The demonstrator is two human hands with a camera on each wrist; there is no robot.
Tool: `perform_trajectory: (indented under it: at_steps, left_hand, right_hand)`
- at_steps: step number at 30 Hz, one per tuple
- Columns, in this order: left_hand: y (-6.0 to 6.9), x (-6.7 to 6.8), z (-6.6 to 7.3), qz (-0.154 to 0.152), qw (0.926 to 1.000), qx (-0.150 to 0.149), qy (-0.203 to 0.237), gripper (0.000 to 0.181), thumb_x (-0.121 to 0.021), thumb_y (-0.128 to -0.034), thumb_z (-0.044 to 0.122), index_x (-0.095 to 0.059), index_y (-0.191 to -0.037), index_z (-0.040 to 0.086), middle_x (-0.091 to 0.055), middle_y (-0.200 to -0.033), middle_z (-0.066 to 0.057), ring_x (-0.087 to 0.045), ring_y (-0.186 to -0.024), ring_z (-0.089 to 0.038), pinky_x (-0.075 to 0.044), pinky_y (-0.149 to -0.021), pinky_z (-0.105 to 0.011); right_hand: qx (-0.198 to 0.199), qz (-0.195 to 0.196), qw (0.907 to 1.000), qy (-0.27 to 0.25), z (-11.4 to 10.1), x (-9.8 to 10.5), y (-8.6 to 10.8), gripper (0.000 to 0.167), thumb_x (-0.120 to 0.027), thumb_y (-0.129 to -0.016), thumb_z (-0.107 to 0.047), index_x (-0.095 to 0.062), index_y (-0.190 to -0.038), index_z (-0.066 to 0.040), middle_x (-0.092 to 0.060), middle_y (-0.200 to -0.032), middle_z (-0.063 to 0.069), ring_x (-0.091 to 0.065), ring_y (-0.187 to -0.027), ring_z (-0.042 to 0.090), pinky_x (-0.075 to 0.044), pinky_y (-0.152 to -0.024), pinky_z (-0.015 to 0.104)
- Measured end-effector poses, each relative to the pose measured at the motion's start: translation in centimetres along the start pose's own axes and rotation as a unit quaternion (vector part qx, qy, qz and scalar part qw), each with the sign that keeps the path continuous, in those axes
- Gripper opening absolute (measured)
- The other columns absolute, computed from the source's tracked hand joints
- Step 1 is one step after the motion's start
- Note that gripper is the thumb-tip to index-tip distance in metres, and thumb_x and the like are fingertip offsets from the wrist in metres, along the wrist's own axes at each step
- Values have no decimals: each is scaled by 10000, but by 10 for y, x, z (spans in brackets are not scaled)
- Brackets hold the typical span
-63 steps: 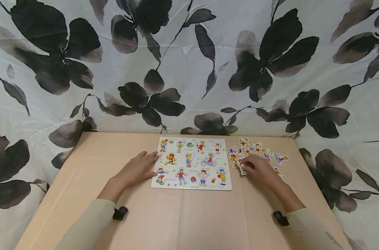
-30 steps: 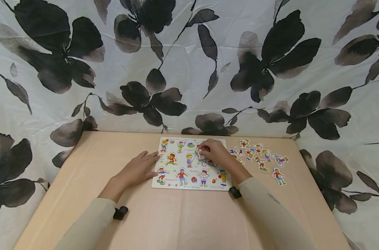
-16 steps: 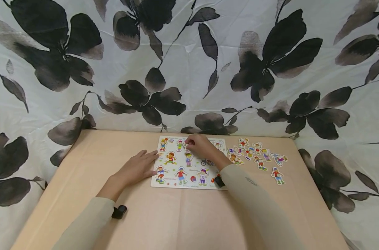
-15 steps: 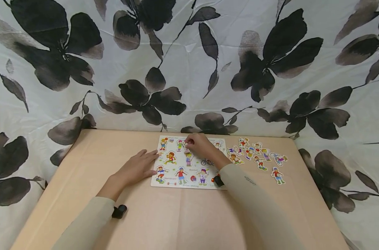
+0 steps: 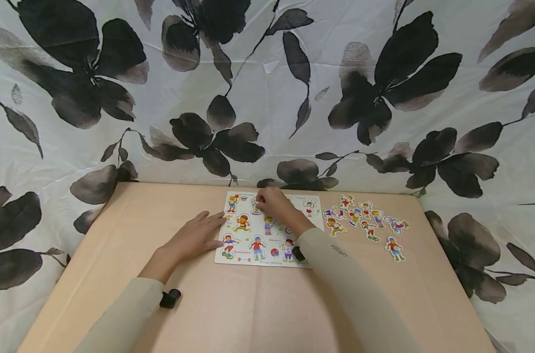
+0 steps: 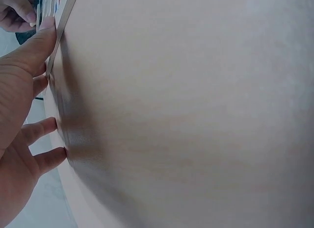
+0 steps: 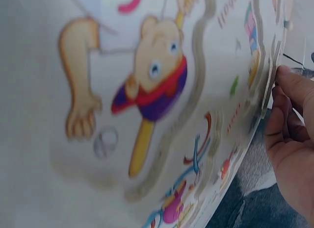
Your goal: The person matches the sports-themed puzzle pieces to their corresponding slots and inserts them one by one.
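A white puzzle board [image 5: 245, 239] printed with children doing sports lies on the table. My left hand [image 5: 190, 239] rests at its left edge with fingers spread; in the left wrist view the thumb [image 6: 37, 49] touches the board's rim and other fingertips meet the tabletop. My right hand [image 5: 276, 203] reaches over the board's upper part and pinches a puzzle piece [image 5: 255, 208] between thumb and fingers. Seen from the right wrist, this piece [image 7: 268, 86] shows as a thin edge, tilted up from the board. Its picture is mostly hidden, and I cannot tell whether it touches the board.
Several loose puzzle pieces [image 5: 366, 215] lie close together to the right of the board. One piece [image 5: 395, 249] lies apart, nearer the front. Beyond the tan table [image 5: 258, 309] hangs a white cloth [image 5: 267, 98] with dark flowers.
My right hand took a puzzle piece from the right-hand group and carried it left across the board. Lately it has moved slightly further left. The left hand stays in place.
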State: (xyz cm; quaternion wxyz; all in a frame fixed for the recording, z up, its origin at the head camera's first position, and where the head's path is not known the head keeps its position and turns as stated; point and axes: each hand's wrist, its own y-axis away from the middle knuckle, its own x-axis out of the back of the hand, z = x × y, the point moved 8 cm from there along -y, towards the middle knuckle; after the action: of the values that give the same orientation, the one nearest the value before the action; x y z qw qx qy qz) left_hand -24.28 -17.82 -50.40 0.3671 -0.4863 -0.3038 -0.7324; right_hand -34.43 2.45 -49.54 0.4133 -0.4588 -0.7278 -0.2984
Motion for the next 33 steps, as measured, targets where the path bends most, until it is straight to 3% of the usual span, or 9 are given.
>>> perform_trajectory:
  at_steps: [6, 14, 23, 33]
  left_hand:
    - [1, -2, -2, -10, 10000, -12, -54, 735, -687, -966, 499, -468, -1560, 124, -373, -1669, -66, -315, -1507, -505, -339, -1191, -667]
    - [2, -2, -2, -7, 9999, -35, -142, 747, -679, -969, 507, -454, -1568, 121, -374, -1669, -63, -346, -1500, -475, -366, -1181, -653]
    - [2, 0, 0, -35, 9999, -73, -94, 735, -690, -969, 484, -466, -1557, 105, -381, -1664, -81, -346, -1491, -499, -363, -1174, -667]
    - [4, 1, 1, -40, 9998, -79, -187, 735, -694, -967, 475, -466, -1554, 96, -384, -1659, -104, -332, -1495, -512, -342, -1196, -656]
  right_hand:
    - [-54, -60, 9997, 218, -4, -10, -1, 96, -721, -989, -222, -705, -968, -130, -636, -894, -2, -557, -792, 125, -476, -693, 240]
    - [-246, -1, 9997, 28, -4, -12, 1, 95, -715, -991, -199, -680, -947, -123, -617, -877, 9, -562, -781, 137, -468, -670, 240]
    - [-340, -69, 9993, 98, -5, -15, 4, 118, -694, -1006, -207, -691, -1050, -97, -627, -958, 24, -561, -840, 147, -499, -725, 259]
    - [-319, 265, 9985, -348, 0, 13, 24, 183, -693, -1000, -191, -705, -1155, -95, -618, -988, 28, -568, -893, 172, -521, -782, 304]
